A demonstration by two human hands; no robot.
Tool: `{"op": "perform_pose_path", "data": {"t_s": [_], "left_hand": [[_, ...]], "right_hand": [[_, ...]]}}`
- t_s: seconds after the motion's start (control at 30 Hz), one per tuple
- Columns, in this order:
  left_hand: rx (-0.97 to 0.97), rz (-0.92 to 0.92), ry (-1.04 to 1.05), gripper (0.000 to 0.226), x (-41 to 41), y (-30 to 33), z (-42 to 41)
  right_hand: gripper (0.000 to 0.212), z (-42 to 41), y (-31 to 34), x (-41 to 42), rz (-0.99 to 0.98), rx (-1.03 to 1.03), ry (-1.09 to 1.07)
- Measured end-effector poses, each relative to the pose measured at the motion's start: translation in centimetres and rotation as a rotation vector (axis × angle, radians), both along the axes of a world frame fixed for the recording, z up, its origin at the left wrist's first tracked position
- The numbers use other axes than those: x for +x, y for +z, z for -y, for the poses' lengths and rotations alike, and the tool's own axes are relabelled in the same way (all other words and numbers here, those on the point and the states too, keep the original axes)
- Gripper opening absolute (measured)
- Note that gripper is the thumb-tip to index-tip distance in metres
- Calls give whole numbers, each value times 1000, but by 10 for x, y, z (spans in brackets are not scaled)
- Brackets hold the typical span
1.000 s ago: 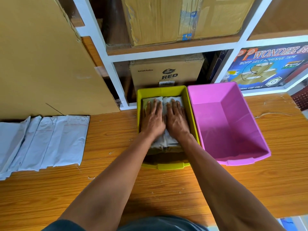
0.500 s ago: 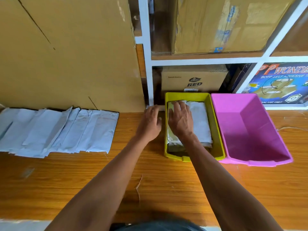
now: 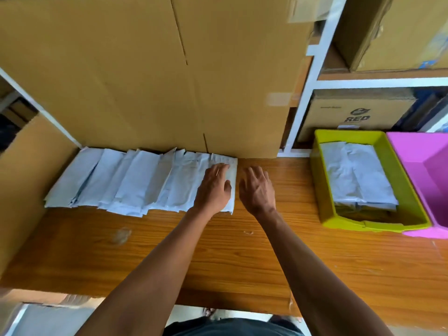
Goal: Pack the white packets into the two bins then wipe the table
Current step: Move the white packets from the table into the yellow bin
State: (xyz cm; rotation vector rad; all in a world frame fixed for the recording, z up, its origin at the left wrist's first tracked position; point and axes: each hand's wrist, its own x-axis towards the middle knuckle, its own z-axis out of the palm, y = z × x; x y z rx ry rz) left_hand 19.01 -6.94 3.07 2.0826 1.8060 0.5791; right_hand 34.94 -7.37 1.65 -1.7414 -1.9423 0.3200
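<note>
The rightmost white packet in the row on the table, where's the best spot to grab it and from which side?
Probably its free right edge. The rightmost white packet lies flat, topmost in the overlapping row, bare wooden table beside it. The left hand rests flat on it; the right hand could slip fingers under that edge.

The table [image 3: 242,263] under my arms is wood-grain laminate, orange-brown, smooth with a low sheen and a few pale scuffs. The packets [image 3: 135,183] under my left hand [image 3: 213,190] are thin white plastic film, matt and lightly creased. The yellow bin [image 3: 322,190] and the pink bin [image 3: 417,154] are moulded plastic, smooth and semi-gloss; the yellow bin holds packets of the same creased film. The big box [image 3: 145,81] is plain brown corrugated cardboard, matt. The shelf frame [image 3: 312,93] is painted white, smooth; its material I cannot tell.
</note>
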Motion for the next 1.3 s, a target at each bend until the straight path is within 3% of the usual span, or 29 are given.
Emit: {"op": "perform_pose_path", "data": {"t_s": [0.2,0.57,0.77,0.9,1.3], "left_hand": [[-6,-45,61,51,-71,-9,12],[87,-130,240,49,-126,-16,4],[-100,-197,354,65,-159,-22,-5],[-210,-168,409,62,-177,-31,-10],[-283,-121,211,72,-205,-54,-38]], "right_hand": [[36,8,-16,-57,13,-83,21],[45,-25,-22,-95,59,-223,85],[50,-38,-35,-113,52,-250,97],[52,-43,-44,-119,59,-279,60],[83,-52,-65,-155,138,-502,-219]]}}
